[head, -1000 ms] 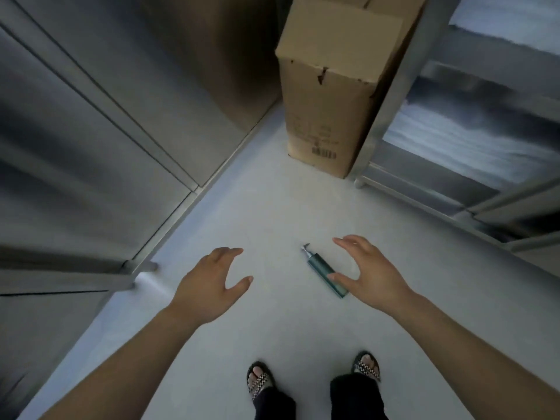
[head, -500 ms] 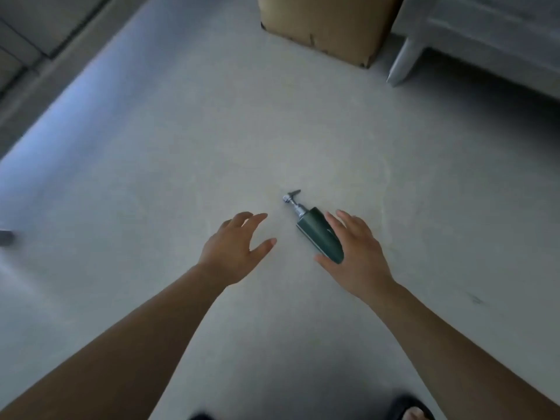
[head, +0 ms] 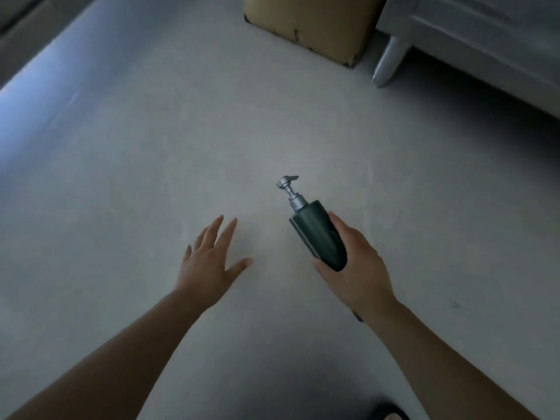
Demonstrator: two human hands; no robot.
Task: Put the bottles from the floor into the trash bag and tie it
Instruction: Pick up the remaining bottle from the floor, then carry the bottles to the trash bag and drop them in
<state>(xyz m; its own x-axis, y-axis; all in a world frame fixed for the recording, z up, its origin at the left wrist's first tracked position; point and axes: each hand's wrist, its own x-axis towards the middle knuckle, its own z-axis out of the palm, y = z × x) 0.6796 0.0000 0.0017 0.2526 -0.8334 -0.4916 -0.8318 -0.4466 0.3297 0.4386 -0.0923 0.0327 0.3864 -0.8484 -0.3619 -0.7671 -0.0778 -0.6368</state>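
The dark green pump bottle lies slanted over the pale floor, silver pump head pointing up-left, its lower body in the right hand, whose thumb and fingers curl round its two sides. The left hand hovers nearby, fingers spread and empty; a cardboard box stands farther off beside a metal leg

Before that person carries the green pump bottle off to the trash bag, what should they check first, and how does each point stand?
1. Right hand grips the green pump bottle: ok.
2. Left hand free, holding nothing: ok.
3. Bottle lifted clear of the floor: cannot tell.
4. Trash bag in sight: not ok, none in view.
5. Pump top attached: ok.
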